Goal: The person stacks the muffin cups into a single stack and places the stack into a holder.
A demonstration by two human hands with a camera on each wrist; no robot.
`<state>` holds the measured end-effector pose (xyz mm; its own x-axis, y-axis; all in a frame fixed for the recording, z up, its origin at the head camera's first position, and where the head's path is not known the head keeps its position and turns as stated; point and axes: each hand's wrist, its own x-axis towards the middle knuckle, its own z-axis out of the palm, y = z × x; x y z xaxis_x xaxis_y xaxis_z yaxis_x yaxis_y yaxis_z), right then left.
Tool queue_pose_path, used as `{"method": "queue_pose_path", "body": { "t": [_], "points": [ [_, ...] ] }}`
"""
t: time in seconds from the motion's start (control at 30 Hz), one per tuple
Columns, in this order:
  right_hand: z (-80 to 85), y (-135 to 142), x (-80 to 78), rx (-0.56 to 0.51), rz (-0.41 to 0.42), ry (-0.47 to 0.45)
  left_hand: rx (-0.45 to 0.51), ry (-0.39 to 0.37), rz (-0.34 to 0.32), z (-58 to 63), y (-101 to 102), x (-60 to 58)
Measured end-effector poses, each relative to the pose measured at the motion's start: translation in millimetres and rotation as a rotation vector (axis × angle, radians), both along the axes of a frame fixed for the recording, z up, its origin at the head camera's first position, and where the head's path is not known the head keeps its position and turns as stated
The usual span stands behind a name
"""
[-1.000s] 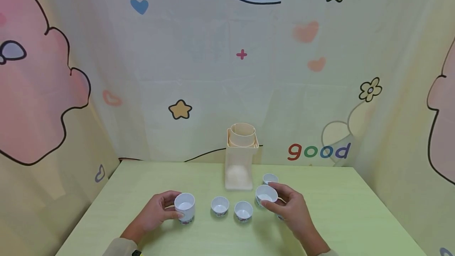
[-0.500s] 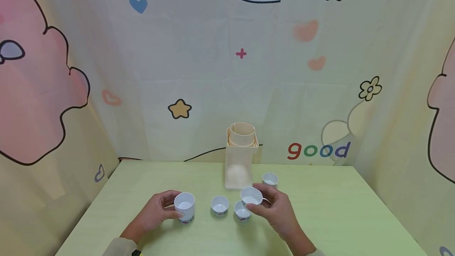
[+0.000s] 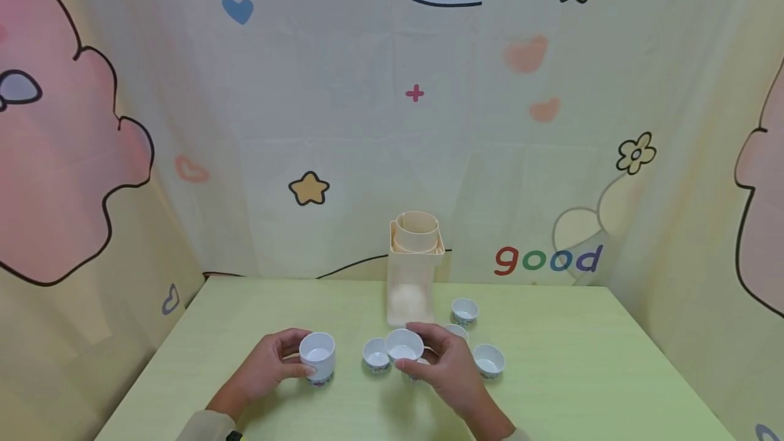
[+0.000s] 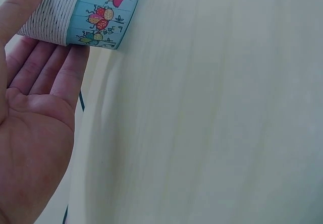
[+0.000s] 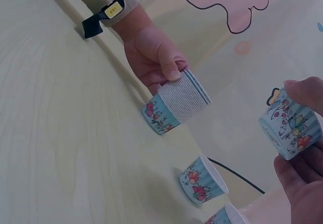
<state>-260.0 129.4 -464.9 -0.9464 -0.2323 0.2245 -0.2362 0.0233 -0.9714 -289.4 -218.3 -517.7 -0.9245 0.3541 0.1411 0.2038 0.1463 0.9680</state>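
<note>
My left hand (image 3: pixel 269 365) grips a stack of nested paper cups (image 3: pixel 317 358) at the left of the table. In the left wrist view the stack (image 4: pixel 96 17) shows many tight white rims above a blue cup wall with printed flowers. My right hand (image 3: pixel 450 373) pinches a single paper cup (image 3: pixel 404 346) between thumb and fingers, raised over the table. The right wrist view shows this cup (image 5: pixel 292 125) tilted, with its floral side and base visible. Under it another cup is mostly hidden, and a paper cup (image 3: pixel 376 356) stands just to its left.
More paper cups stand on the right: one (image 3: pixel 489 362) beside my right hand, one (image 3: pixel 465 312) farther back, and one (image 3: pixel 458 333) partly behind my fingers. A beige plastic holder with a round tube (image 3: pixel 412 291) stands at the back of the table (image 3: pixel 294 308), before a printed curtain.
My right hand has carried its cup leftward, passing over the standing cups towards the stack. Cups on the right are uncovered by the moving hand. The left hand and its stack stay put.
</note>
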Motion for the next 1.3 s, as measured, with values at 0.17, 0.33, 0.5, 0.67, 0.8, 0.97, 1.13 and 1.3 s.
{"method": "queue_pose_path", "body": {
  "t": [0.17, 0.33, 0.5, 0.67, 0.8, 0.97, 1.13, 1.3],
  "points": [
    [-3.2, -12, -1.3, -0.026, 0.026, 0.0, -0.003, -0.005, 0.006, 0.1, 0, 0.3],
    [-2.9, -23, -1.6, -0.03, 0.028, -0.012, -0.009, -0.027, 0.019, -1.4, 0, -1.2],
    [-3.4, -35, -2.2, -0.037, 0.038, -0.003, -0.009, -0.025, 0.014, -3.2, -1, -2.6],
    [-6.1, -45, -3.5, -0.058, 0.05, 0.006, -0.013, -0.022, 0.014, -3.5, -1, -2.6],
    [-6.1, -53, -4.6, -0.062, 0.056, 0.0, -0.017, -0.02, 0.018, -2.8, 0, -2.2],
    [-4.9, -62, -6.0, -0.068, 0.065, -0.02, -0.024, -0.011, 0.022, -2.3, -1, -2.4],
    [-4.7, -72, -7.5, -0.081, 0.078, -0.017, -0.026, -0.018, 0.018, -2.8, -1, -2.9],
    [-4.4, -83, -11.9, -0.083, 0.092, -0.017, -0.032, -0.032, 0.029, -0.6, 0, -2.3]
  ]
}}
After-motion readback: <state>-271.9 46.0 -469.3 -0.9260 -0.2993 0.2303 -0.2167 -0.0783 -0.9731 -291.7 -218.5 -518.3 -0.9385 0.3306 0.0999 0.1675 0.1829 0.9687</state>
